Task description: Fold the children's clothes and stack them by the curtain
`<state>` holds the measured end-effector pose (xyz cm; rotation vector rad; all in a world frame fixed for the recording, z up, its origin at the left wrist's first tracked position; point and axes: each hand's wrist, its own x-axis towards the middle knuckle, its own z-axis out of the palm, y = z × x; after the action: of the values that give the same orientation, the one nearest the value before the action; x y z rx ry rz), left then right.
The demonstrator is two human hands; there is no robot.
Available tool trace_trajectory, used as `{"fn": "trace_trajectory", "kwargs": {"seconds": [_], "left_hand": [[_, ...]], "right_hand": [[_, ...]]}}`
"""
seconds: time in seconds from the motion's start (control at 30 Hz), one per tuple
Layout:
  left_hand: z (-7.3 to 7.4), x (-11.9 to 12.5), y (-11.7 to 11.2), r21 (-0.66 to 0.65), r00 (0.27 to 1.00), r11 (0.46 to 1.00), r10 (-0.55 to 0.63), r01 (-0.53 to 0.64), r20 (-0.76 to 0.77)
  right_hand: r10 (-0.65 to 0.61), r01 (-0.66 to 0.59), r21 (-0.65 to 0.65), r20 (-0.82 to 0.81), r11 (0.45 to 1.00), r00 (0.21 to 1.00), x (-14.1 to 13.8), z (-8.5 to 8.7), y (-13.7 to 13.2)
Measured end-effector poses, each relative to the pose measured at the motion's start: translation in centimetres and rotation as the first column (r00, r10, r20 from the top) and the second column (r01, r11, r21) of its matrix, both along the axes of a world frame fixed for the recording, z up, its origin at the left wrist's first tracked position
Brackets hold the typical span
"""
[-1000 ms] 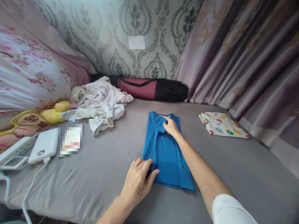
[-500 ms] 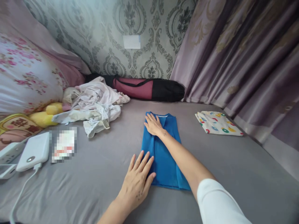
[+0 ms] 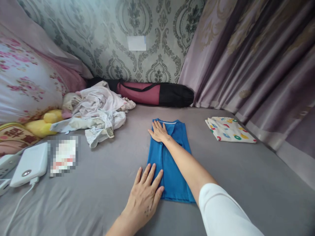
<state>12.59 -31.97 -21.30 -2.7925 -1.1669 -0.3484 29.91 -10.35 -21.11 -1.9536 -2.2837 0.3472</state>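
Observation:
A blue shirt [image 3: 176, 154] lies folded into a long narrow strip on the grey bed sheet [image 3: 98, 183], collar toward the wall. My left hand [image 3: 145, 193] rests flat, fingers spread, on the sheet at the strip's near left corner, fingertips on the blue cloth. My right hand [image 3: 158, 131] lies flat and open on the shirt's far left part, near the collar, with my forearm stretched over the strip. Neither hand holds anything.
A heap of pale clothes [image 3: 95, 113] lies at the back left. A folded white cloth with coloured letters [image 3: 230, 129] sits to the right. A maroon and black roll bag [image 3: 157, 93] lies against the wall. A white power bank [image 3: 29, 164] with cable is at left, by pillows. Curtains hang on the right.
My left hand let go of the shirt's left edge after folding it over and now lies flat. My right hand slid left across the collar end and flattened. The strip is narrower.

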Motion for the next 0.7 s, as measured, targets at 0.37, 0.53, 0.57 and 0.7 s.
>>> {"fn": "trace_trajectory", "kwargs": {"seconds": [0.37,0.53,0.57,0.7], "left_hand": [[1.5,-1.1,0.7,-0.256,0.997,0.965,-0.037,0.054,0.073],[1.6,-3.2,2.2,-0.295,0.945,0.955,0.121,-0.028,0.303],[1.5,-3.4,2.4,-0.297,0.929,0.954,0.135,-0.028,0.345],[1.6,-3.4,2.6,-0.334,0.91,0.942,0.106,0.037,0.4]], "right_hand": [[-0.014,0.016,0.007,-0.206,1.0,0.979,2.0,2.3,-1.6],[-0.057,0.069,0.074,-0.156,0.995,0.986,6.4,3.1,-6.7],[-0.077,0.087,0.059,-0.149,0.995,0.986,7.3,3.2,-7.9],[-0.113,0.112,-0.01,-0.129,0.994,0.985,9.6,3.1,-11.5]]}}
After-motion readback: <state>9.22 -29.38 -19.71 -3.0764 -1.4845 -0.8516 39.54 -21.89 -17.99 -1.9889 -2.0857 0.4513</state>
